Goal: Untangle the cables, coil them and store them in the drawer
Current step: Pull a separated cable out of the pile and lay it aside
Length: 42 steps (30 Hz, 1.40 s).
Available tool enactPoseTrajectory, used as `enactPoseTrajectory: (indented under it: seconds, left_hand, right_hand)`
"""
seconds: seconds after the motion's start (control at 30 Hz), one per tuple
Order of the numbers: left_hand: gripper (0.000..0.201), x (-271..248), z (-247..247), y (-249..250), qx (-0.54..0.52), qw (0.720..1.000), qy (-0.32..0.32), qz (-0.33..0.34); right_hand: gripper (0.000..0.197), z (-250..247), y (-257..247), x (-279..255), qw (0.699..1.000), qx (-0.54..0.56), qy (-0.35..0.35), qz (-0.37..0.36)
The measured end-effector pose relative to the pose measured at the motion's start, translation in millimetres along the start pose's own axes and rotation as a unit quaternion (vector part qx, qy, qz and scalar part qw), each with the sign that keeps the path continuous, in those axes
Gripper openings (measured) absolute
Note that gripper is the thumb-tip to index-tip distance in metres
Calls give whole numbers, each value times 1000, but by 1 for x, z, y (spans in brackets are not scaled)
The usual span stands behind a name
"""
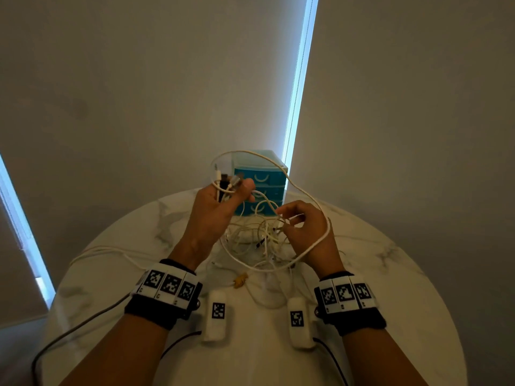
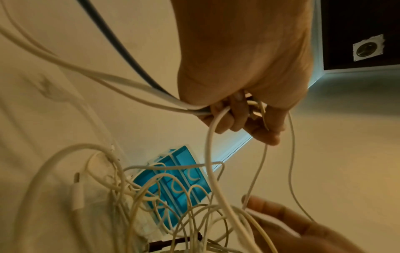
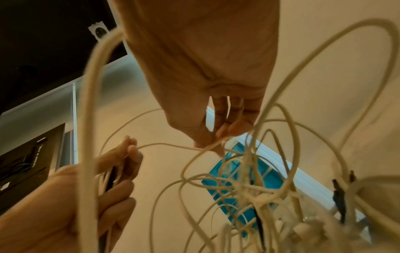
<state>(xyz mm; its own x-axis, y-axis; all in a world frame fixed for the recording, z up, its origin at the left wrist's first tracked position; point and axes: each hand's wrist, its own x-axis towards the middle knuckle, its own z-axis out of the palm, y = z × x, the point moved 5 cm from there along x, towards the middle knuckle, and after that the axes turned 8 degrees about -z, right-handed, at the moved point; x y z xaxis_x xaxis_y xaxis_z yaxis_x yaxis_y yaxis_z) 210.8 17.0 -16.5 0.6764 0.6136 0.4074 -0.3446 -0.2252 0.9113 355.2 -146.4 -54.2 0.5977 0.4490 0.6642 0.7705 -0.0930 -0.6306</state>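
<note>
With the left hand point(image 1: 220, 203) gripping a bundle of cable ends point(image 1: 224, 182) and the right hand point(image 1: 302, 221) pinching one thin strand above the cable tangle point(image 1: 259, 240) at the table point(image 1: 390, 288) centre, pulling apart would likely tighten knots or drag the drawer unit point(image 1: 260, 182) at the far edge.

One blue drawer unit point(image 1: 259, 182), three drawers stacked. One tangle of white cables point(image 1: 259, 238); strand count cannot be told. Two hands point(image 1: 223, 201) point(image 1: 303, 227). Two white tagged modules point(image 1: 217, 313) point(image 1: 299, 321). One round surface point(image 1: 390, 316).
</note>
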Motion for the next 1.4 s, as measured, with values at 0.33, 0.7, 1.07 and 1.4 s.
enactPoseTrajectory:
  seconds: [0.33, 0.7, 1.07, 1.4]
  left_hand:
    - [18, 6, -5, 9, -243, 966, -81, -32]
    - [22, -8, 25, -2, -150, 959, -229, -70]
    - [49, 0, 17, -42, 97, 964, -165, -184]
    - [61, 12, -11, -49, 162, 959, -96, -213]
  right_hand:
    - [30, -1, 13, -2, 992, -80, -74, 67]
    - [13, -2, 7, -2, 997, -47, 47, 28]
    - [19, -19, -15, -4, 983, 90, 157, 11]
    - [20, -32, -8, 2, 981, 81, 173, 30]
